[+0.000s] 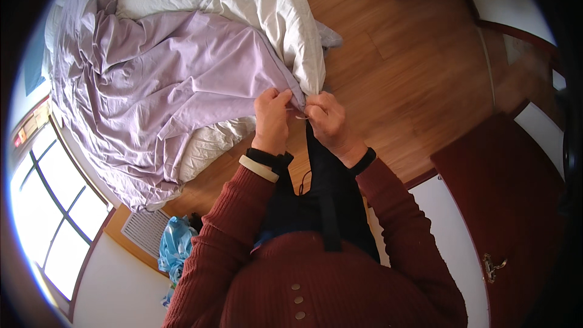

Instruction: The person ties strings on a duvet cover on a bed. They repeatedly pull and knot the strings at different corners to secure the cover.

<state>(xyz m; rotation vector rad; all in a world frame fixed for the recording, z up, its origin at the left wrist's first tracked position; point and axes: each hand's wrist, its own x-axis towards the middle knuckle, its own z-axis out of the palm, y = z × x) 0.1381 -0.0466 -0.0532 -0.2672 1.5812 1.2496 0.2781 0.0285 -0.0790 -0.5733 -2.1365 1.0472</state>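
Note:
A lilac duvet cover [218, 59] lies rumpled across the bed, one corner drawn out towards me. My left hand [272, 116] pinches the edge of that corner between thumb and fingers. Beside it, my right hand [327, 116] is closed on the corner of a white quilt [287, 23]. Thin light-coloured ties [301, 117] show between the two hands. What the right fingers grip exactly is partly hidden behind the knuckles. More white bedding [214, 143] shows under the lilac cloth.
Wooden flooring [391, 68] runs to the right of the bed. A dark red door [505, 200] with a metal handle stands at the lower right. A blue plastic bag [175, 243] sits at the lower left, near a vent grille [145, 232] and a bright window [59, 205].

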